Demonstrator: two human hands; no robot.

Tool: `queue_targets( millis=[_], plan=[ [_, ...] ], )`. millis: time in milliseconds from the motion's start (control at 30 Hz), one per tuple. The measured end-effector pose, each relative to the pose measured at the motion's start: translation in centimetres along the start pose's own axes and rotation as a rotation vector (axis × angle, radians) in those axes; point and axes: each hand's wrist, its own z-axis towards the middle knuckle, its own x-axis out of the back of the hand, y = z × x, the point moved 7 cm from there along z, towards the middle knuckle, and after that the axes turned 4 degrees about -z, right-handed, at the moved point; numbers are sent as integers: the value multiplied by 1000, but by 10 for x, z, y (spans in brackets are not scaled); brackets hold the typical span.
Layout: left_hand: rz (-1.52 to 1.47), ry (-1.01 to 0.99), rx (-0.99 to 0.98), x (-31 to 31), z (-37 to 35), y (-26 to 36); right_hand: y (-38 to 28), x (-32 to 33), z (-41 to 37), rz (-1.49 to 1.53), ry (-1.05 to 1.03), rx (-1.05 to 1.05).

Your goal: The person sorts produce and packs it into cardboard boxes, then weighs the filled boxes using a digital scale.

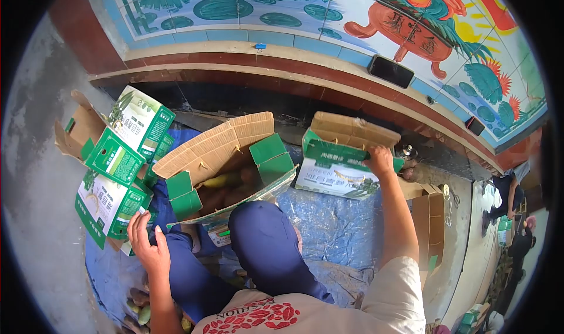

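My left hand [150,244] is raised with fingers apart and holds nothing. It is nearest to the stack of green-and-white printed cartons [98,199] on the left. My right hand [380,159] grips the upper right edge of a green-and-white carton [336,178], whose brown flap [352,129] stands up at the back. Between the hands, in front of my knees, an open carton [273,158] has its flaps spread. Long yellowish-green and reddish-brown produce [226,181] lies inside it. The inside of the carton under my right hand is mostly hidden.
A blue tarp [329,216] covers the floor. Loose produce [141,304] lies at lower left. Another brown carton [427,222] stands at right. A phone [390,71] rests on the ledge of the painted tile wall. Other people [508,196] are at far right.
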Motion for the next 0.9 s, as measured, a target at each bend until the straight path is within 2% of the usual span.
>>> queue_targets(
  millis=[167, 300, 400, 567, 700, 800, 900],
  plan=[
    [0, -7, -19, -4, 2, 2, -8, 26, 17, -73, 189, 54],
    [9, -13, -24, -5, 3, 5, 4, 9, 17, -94, 199, -88],
    [11, -16, -36, -7, 3, 5, 4, 16, 11, -175, 395, -205],
    [18, -18, -42, -8, 4, 7, -1, 0, 13, -217, 406, -328],
    [5, -31, -18, -9, 3, 6, 3, 2, 25, -151, 340, -466],
    [17, -34, -25, -11, 3, 6, 12, -15, 42, -7, 124, -607],
    [31, -46, -24, -12, 4, 5, 11, -45, 53, 85, 55, -559]
  ],
)
